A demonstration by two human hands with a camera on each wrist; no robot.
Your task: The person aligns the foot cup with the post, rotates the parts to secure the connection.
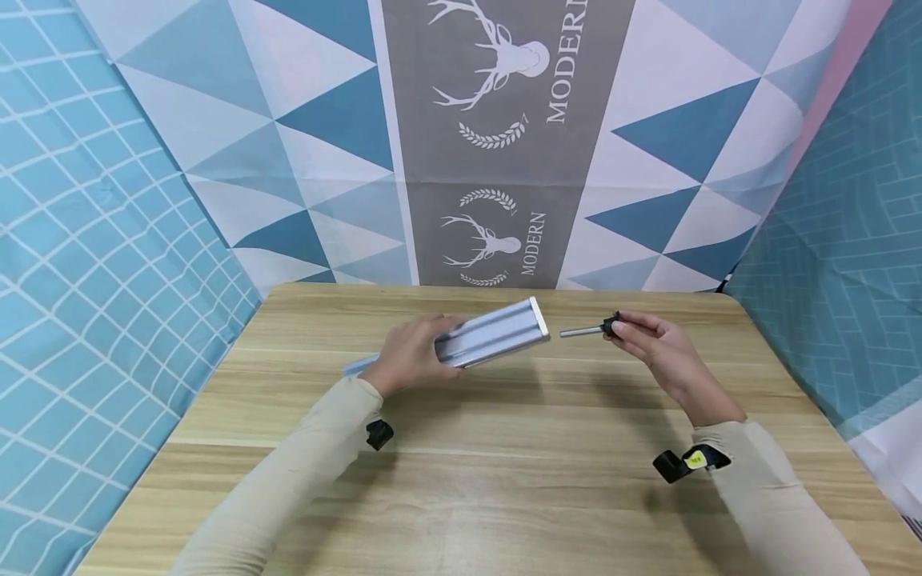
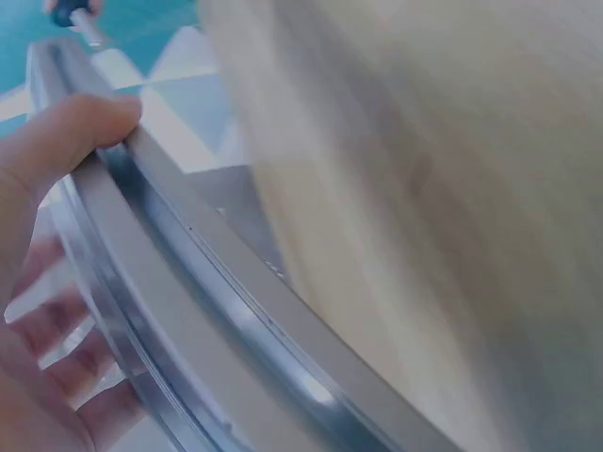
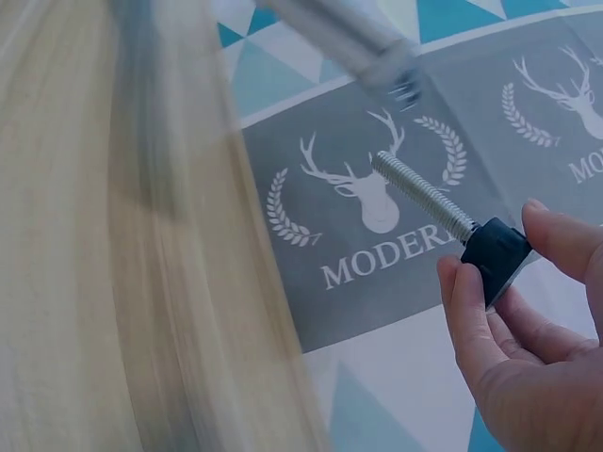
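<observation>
My left hand (image 1: 412, 354) grips a long silver slotted aluminium profile (image 1: 497, 333), holding it tilted above the table. In the left wrist view the thumb lies across the top of the profile (image 2: 203, 254), with the other fingers along its far side. My right hand (image 1: 661, 356) pinches a black-headed threaded bolt (image 1: 582, 331) by its head. The right wrist view shows the thread of the bolt (image 3: 424, 196) pointing at the end of the profile (image 3: 363, 47). A small gap separates the bolt's tip from that end. Details of the profile's end face are blurred.
A wood-grain table (image 1: 490, 496) lies beneath both hands. Behind it hangs a patterned cloth (image 1: 475, 160) with triangles and deer prints, and blue cloths (image 1: 86, 240) close off the sides. Each wrist wears a black camera strap (image 1: 691, 462).
</observation>
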